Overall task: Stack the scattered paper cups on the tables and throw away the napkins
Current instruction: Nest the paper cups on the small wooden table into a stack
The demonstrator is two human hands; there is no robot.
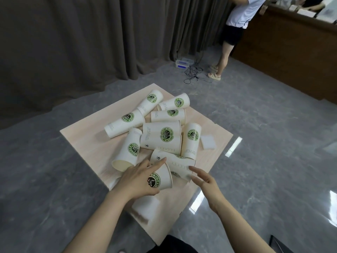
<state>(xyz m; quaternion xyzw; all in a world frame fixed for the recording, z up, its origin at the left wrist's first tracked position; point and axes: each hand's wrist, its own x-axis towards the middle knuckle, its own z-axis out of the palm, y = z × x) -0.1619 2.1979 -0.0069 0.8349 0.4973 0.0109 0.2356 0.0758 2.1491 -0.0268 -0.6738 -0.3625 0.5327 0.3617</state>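
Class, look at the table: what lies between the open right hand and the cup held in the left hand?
In the head view, another cup lies on its side between the right hand and the held cup.

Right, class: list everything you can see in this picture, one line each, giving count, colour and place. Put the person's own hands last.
table: one, pale wood, centre of view
cups: about eleven, white with green logos, lying scattered on the table; one in the left hand
napkins: at least two, white, one at the table's right side, one near the front edge under the left forearm
curtain: dark grey, along the back wall
floor: grey, glossy
box: one, clear with blue, on the floor by the curtain, cables beside it
counter: dark wood, upper right
bystander: one, white top, at the counter
left hand: gripping a cup
right hand: open, empty, beside that cup
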